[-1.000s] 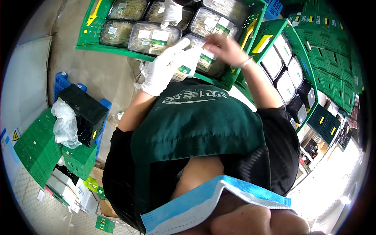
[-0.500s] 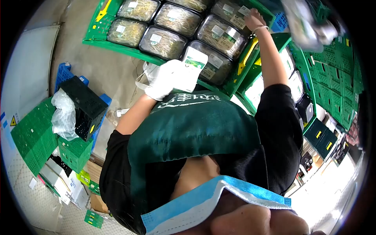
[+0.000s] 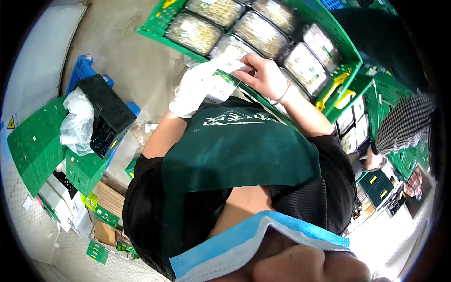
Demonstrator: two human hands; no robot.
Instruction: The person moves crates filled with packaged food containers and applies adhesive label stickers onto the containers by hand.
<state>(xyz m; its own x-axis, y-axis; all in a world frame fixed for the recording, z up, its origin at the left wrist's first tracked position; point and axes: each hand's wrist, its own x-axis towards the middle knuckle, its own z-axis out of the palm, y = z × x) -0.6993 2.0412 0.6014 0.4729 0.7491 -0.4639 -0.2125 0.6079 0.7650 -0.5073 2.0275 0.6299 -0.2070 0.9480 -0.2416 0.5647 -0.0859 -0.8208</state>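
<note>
My left hand (image 3: 192,89), in a white glove, holds a stack of white and green printed labels (image 3: 221,84) in front of my chest. The bare right hand (image 3: 263,77) has its thumb and forefinger pinched at the upper right edge of these labels. Just beyond both hands is a green crate (image 3: 176,43) with several clear-topped packs of sprouts (image 3: 195,34) in rows. Two packs at its right side, one of them a labelled pack (image 3: 305,68), carry white and green labels.
A second green crate (image 3: 371,105) with packs stands at the right. Beside it is another person's checked sleeve (image 3: 404,124) and hand (image 3: 374,160). At the left are a black crate (image 3: 105,105), a plastic bag (image 3: 77,122) and green crates (image 3: 35,145).
My right hand has come back from the far right pack to the labels in my left hand. The crate appears shifted right in view. A checked sleeve now shows at the right.
</note>
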